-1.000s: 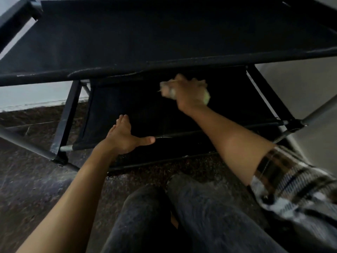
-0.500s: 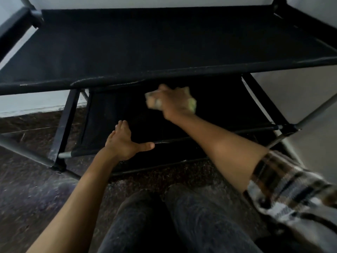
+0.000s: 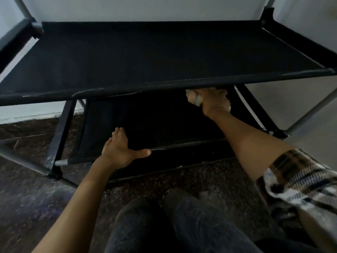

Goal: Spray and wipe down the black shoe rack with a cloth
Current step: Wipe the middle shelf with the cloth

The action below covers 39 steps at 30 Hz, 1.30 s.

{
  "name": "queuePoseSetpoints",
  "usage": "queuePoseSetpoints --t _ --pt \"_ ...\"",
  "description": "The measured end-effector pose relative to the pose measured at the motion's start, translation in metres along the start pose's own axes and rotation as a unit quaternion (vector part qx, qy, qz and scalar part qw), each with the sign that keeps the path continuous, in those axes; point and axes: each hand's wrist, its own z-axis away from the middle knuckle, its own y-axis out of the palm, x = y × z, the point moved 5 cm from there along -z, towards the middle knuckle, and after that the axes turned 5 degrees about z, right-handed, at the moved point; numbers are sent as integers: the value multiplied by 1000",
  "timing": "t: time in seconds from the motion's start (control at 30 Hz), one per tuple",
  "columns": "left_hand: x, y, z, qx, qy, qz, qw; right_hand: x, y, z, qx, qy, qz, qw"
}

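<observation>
We are looking at the wiping step, not the spraying one: no spray bottle is showing anywhere in the frame. The rack is filling the upper half of the picture, with its top shelf running from the left edge to the right edge. Below it, in the middle of the frame, the lower shelf is lying in deep shadow.

The right hand is reaching under the front edge of the top shelf, right of centre, and its grip is closing around the cloth. The cloth is pale and bunched, and only a small part of it is showing at the left of the knuckles. It is being held against the far right part of the lower shelf, we judge, though the shadow is hiding the contact itself.

The left hand is resting flat on the front bar of the lower shelf, lower centre of the frame, with fingers straight and thumb spread out, so it is holding nothing and only steadying the rack.

For the next move, we think the cloth needs to be dragged across the dark fabric toward the left, while the left hand is keeping the light frame from sliding on the floor.
</observation>
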Motion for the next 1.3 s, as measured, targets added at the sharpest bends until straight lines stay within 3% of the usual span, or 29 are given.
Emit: queuePoseSetpoints --t 0.13,0.2,0.3,0.4,0.57,0.67,0.8,0.93,1.13,1.23,1.3 --pt "4 0 -2 -11 -1 -5 1000 33 -7 31 42 54 -113 991" --pt "3 0 -2 -16 1 -6 1000 64 -6 57 56 -71 -53 994" --pt "0 0 0 -12 -10 -9 1000 121 -2 118 76 -328 37 941" --pt "0 0 0 -18 -10 -2 1000 128 3 136 67 -424 64 901" --pt "1 -1 3 -17 -35 36 999 86 -1 127 95 -419 20 903" --pt "7 -4 0 -8 -45 81 996 25 -1 98 107 -324 9 940" --pt "8 -3 0 -1 -46 89 995 -48 -6 78 67 -222 1 973" --pt "9 -1 -1 -3 -46 84 995 -30 -1 72 59 -187 24 980" --pt "8 -2 -3 -13 -38 58 998 98 22 122 107 -345 11 933" --pt "8 -1 -3 -7 -39 54 998 98 8 132 69 -386 -7 920" --pt "16 -2 -10 -14 -30 55 998 76 13 122 74 -365 -24 928"
